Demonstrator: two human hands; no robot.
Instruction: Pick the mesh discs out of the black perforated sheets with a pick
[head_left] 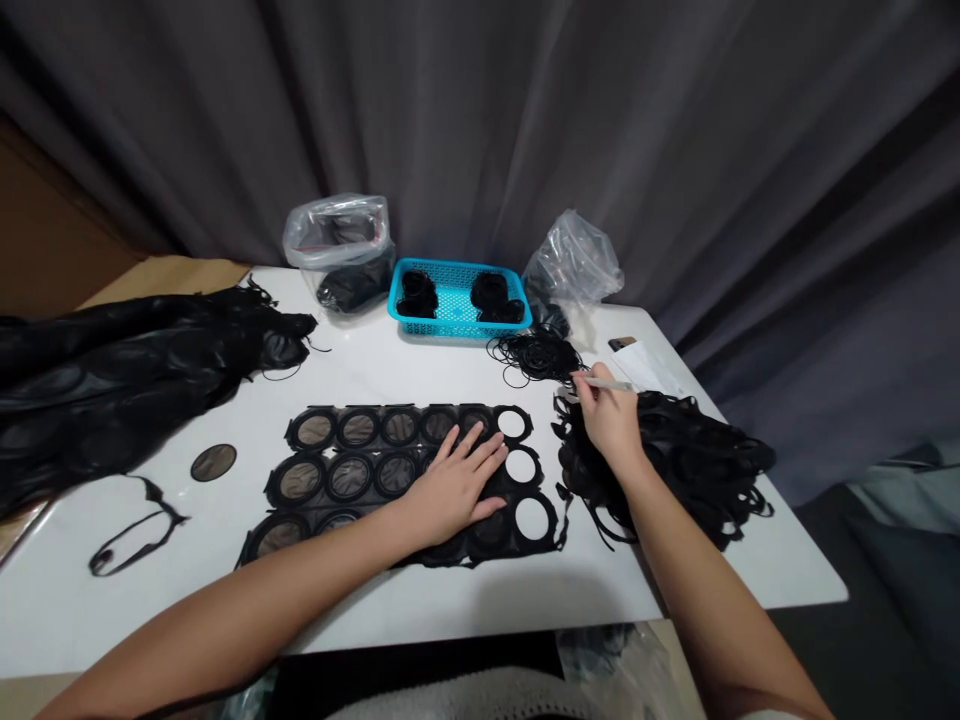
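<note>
My left hand [456, 492] lies flat, fingers spread, on a black sheet [379, 503] with rows of ringed round openings. Dark mesh fills most of these circles, while three at the right end show the white table through them. My right hand [609, 412] is closed around a slim pale tool that looks like tweezers [611, 383]. Its fingertips are at the near edge of a loose heap of thin black rings [541, 353]. Under and beside that hand is a pile of black cut scraps [697, 455]. Whether the tweezers grip a ring is too small to tell.
A blue basket [459, 325] with black ring bundles stands at the back, between two transparent plastic bags [337, 245]. Black sheeting [150, 370] covers the table's left side. A loose mesh disc [214, 462] and a black strip [139, 540] lie nearby. Papers [649, 368] are at right.
</note>
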